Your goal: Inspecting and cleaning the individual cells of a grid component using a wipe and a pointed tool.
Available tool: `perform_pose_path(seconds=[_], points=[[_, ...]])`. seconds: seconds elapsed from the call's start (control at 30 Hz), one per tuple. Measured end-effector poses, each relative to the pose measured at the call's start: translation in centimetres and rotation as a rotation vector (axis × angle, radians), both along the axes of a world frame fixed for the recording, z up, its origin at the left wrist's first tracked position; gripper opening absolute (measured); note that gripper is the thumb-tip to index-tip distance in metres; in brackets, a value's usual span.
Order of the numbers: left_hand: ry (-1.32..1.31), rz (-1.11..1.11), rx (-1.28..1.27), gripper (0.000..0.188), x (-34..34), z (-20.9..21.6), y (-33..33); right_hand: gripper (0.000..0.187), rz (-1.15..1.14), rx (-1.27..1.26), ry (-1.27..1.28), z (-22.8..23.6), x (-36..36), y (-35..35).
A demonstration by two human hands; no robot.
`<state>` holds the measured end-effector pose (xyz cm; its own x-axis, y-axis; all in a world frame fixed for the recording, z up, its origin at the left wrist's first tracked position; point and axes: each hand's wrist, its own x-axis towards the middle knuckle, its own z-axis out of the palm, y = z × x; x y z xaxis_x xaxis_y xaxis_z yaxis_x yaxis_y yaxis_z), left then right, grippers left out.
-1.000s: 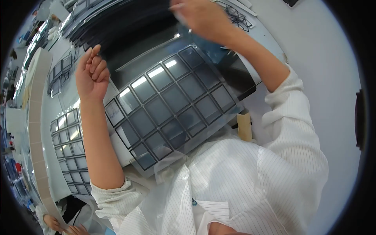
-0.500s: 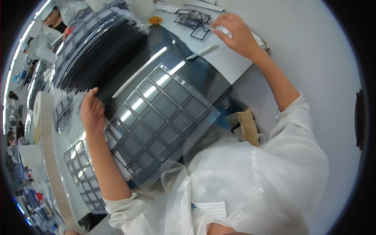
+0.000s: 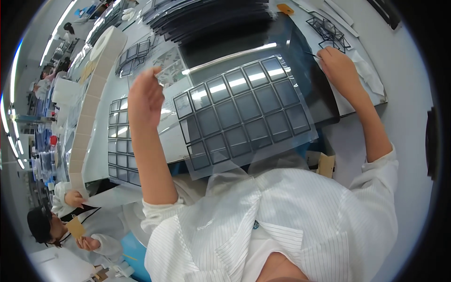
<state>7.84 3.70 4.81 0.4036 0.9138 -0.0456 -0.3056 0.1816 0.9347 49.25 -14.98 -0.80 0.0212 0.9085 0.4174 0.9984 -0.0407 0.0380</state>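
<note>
My left hand [image 3: 148, 97] is raised left of a clear sheet with a grid of dark square frames [image 3: 233, 111]. Its fingers are curled together, and whether they hold anything is hidden. On the right, my right hand [image 3: 339, 70] is closed round a slim tool [image 3: 311, 54]; only its dark, narrow tip shows, pointing left. The sheet lies tilted at the table's near edge, partly over a glossy dark surface [image 3: 199, 55]. Beyond my right hand sits a loose pile of thin black frames [image 3: 327, 31].
A tall stack of dark sheets [image 3: 206, 19] stands at the back. Another gridded sheet [image 3: 120, 141] and several small frames [image 3: 134, 56] lie at left. An orange piece [image 3: 285, 8] is at the far edge. A co-worker [image 3: 70, 225] sits lower left, holding a yellowish card [image 3: 75, 227].
My view has swung left, bringing the co-worker into sight. My right hand has moved from the black frame pile to the slim tool and gripped it. My left hand has come away from the stack.
</note>
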Motion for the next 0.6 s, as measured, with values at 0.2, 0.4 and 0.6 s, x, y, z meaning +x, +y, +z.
perform_pose_path(seconds=[0.2, 0.4, 0.6], points=[[0.677, 0.071, 0.228, 0.020, -4.5, -1.6, -9.7, 0.016, 0.111, 0.042, 0.506, 0.9, -2.9, 2.7], [1.012, 0.043, 0.054, 0.033, -10.1, -3.8, -15.1, 0.025, 0.285, -0.315, 0.535, 0.9, -3.1, 8.5], [0.713, -0.091, -0.107, 0.030, -8.9, -6.2, -16.8, 0.023, 0.285, -0.196, 0.420, 0.2, -3.4, 8.7]])
